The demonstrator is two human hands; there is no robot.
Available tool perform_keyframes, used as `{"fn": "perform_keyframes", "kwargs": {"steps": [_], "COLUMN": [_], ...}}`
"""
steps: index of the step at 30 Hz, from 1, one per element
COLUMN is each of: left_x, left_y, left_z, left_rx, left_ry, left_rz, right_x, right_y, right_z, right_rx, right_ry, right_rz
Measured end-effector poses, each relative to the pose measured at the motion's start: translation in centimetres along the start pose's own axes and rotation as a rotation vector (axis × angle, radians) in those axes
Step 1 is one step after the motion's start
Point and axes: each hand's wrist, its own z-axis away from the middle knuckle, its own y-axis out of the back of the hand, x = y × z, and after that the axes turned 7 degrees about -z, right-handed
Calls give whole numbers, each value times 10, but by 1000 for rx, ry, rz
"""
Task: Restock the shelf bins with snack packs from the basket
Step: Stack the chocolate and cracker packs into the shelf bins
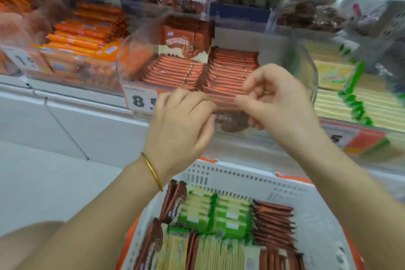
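Shop shelving runs across the back, lined with clear plastic bins, and both hands are up at the middle clear plastic bin (308, 65), where rows of brown-and-red snack packs (232, 68) stand on edge. Between the hands sits one brown biscuit pack (231, 120), low at the bin's front. The left hand (182, 120), with a gold bangle (152, 171), pinches its left edge with curled fingers; the right hand (278, 103) pinches the right edge, thumb on top. A white price tag (140, 100) is just left of the left hand. Below, the white perforated basket with orange rim (241, 176) holds green-and-cream packs (230, 219) and more brown ones.
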Motion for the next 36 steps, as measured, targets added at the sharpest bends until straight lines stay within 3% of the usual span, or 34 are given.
{"fn": "perform_keyframes", "kwargs": {"steps": [3,6,8,10,12,15,19,22,26,28,31,36], "left_x": [28,54,71,85,93,91,83,81,84,83,71,44], "left_y": [-16,-35,-41,-42,-44,-48,-53,-57,-57,-55,-47,-14], "left_z": [26,62,81,91,99,103,106,107,102,96,81,42], "left_rx": [-238,-502,-616,-718,-773,-801,-856,-945,-1106,-1152,-1068,-777], "left_ry": [-123,-232,-274,-272,-262,-250,-219,-223,-64,51,263,539], "left_rz": [-1,7,19,41,57,86,79,108,314,391,531,781], "right_x": [68,161,207,231,241,256,260,250,222,196,156,104], "right_y": [15,17,14,7,-1,0,8,12,28,37,45,50], "right_z": [68,127,162,190,211,227,222,200,157,136,112,88], "right_rx": [-217,-677,-1026,-1306,-1503,-1658,-1593,-1547,-1202,-1031,-827,-524], "right_ry": [-236,-395,-357,-206,-15,-25,16,-177,-581,-696,-720,-609], "right_rz": [113,576,791,926,1078,1207,1175,1039,532,229,-62,-288]}}
